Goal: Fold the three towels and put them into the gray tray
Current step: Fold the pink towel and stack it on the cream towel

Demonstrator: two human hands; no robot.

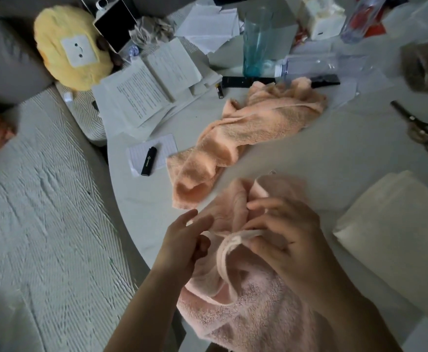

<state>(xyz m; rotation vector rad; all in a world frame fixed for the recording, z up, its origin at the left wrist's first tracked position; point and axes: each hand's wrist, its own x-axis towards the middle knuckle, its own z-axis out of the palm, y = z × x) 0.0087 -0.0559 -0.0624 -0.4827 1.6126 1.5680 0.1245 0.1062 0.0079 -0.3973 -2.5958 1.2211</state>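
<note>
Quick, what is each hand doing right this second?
Left hand: open, fingers loosely extended beside the pink towel, gripping nothing.
Right hand: pinching the pink towel's hem between thumb and fingers.

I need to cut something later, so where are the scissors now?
In the head view, the scissors lie on the table near its right edge, right of the crumpled orange towel.

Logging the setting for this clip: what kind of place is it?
Probably a home living room: a cluttered white table beside a sofa, a yellow plush toy, loose papers.
</note>
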